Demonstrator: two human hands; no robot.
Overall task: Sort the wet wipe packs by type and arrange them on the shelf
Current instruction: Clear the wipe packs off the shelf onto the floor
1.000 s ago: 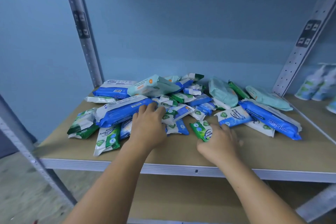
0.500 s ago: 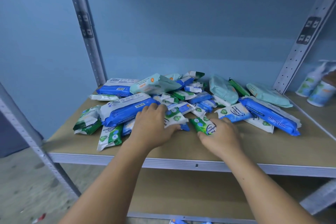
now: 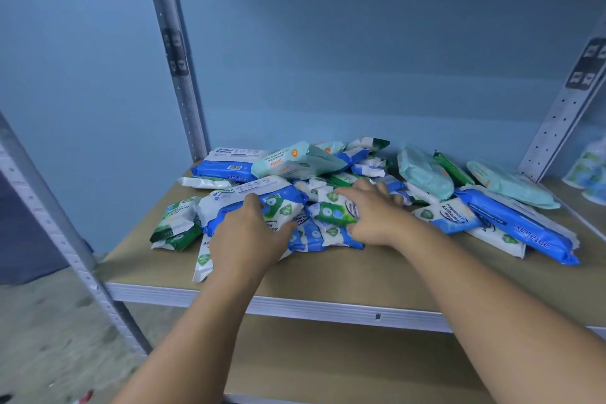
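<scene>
Our left hand curls round a small white-and-green pack at the near side of the heap of wet wipe packs, which lies unsorted across the middle of the shelf. Our right hand reaches over the heap with fingers spread. A small green pack sits against its thumb, but we cannot tell whether it is pinched or only touched. The packs look slick and loosely stacked, so pulling one from under its neighbours could drag others forward. Those lying near the front edge might then slide off onto the floor. With similar green-and-white prints overlapping, we could also misjudge a type.
</scene>
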